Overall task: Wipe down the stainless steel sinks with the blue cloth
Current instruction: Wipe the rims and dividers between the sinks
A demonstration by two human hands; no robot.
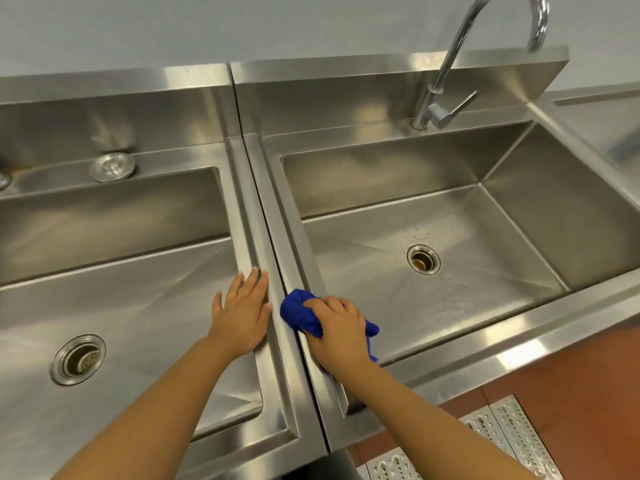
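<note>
A bunched blue cloth [300,315] is gripped in the right hand [337,332] and pressed on the right sink's [519,202] left rim. The left hand [242,311] is laid flat, fingers straight, on the left sink's [138,258] rim. Corners could be missed because the cloth is so bunched.

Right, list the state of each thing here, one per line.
Blue cloth: bunched, pressed on the right sink's rim.
Right hand: gripping the cloth.
Left hand: flat on the left sink's rim.
Tap: no water running.
Right drain: open, wet around it.
Left drain: strainer in place.
</note>
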